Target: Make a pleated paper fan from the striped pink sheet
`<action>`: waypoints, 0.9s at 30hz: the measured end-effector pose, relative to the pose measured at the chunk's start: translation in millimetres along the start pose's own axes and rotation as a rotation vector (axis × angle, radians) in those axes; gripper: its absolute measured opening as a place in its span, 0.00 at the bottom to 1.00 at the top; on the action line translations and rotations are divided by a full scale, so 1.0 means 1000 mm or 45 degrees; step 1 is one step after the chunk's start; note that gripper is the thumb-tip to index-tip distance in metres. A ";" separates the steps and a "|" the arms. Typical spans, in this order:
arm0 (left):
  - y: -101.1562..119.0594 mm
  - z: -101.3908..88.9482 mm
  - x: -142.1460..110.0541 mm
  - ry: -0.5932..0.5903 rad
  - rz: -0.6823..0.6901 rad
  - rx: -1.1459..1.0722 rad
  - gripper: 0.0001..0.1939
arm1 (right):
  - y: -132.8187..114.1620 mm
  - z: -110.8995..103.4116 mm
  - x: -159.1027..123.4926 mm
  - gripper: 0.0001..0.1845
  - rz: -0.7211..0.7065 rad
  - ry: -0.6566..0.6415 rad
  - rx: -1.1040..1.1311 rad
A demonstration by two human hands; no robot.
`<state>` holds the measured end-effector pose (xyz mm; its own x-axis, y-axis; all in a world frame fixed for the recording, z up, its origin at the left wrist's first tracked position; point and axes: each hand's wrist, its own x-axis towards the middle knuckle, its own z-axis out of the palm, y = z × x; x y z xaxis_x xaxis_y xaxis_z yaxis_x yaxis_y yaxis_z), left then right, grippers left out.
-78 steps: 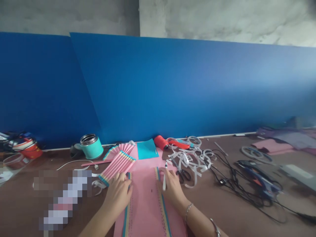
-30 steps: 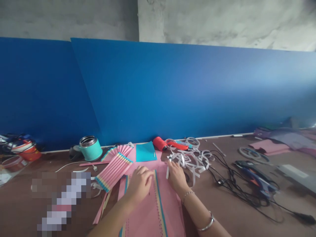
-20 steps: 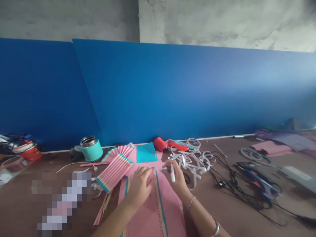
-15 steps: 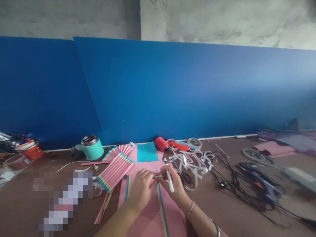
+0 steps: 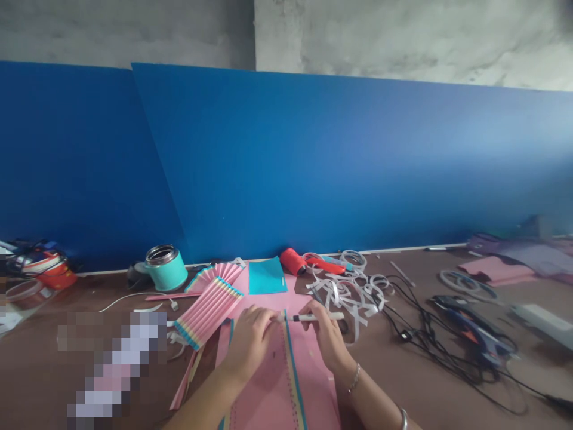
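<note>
A white pen (image 5: 335, 316) lies level between my two hands, above a pink sheet (image 5: 266, 388). My right hand (image 5: 329, 340) pinches its barrel. The fingertips of my left hand (image 5: 250, 337) close on its left end; whether they hold a cap there is too small to tell. Rows of dark dots run down the sheet beside its yellow-and-blue edge strips (image 5: 293, 379). To the left rests a pleated pink piece (image 5: 210, 310) with blue and yellow ends. A blue square (image 5: 267, 276) lies beyond my hands.
White ribbon strips (image 5: 340, 292) tangle beyond my right hand, near a red spool (image 5: 292, 261). Black cables (image 5: 430, 340) and a dark blue tool (image 5: 474, 334) lie at right. A turquoise mug (image 5: 166, 272) stands back left. A blue panel (image 5: 313, 161) closes off the back.
Both hands have left the sheet's edge strips and come together over it. The pen, upright in my right hand before, has turned level, its left end now between my left fingers.
</note>
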<state>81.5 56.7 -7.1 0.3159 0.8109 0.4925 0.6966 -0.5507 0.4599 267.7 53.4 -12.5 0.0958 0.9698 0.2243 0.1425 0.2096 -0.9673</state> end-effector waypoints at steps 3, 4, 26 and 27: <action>0.000 -0.002 0.000 -0.053 0.076 -0.054 0.08 | -0.002 0.000 -0.001 0.24 -0.007 -0.065 -0.016; 0.001 -0.003 0.001 -0.070 0.080 -0.108 0.08 | -0.001 0.000 0.000 0.24 0.003 -0.087 0.026; -0.053 -0.031 0.004 -0.378 -0.259 0.063 0.19 | 0.049 -0.021 0.027 0.32 -0.202 0.002 -0.730; -0.053 -0.030 0.002 -0.392 -0.241 0.092 0.20 | 0.052 -0.021 0.026 0.36 -0.223 0.056 -0.842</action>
<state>25.8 81.5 -8.2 0.3486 0.9246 0.1535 0.8015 -0.3790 0.4626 298.2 87.1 -54.4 0.0545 0.9197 0.3887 0.7300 0.2289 -0.6440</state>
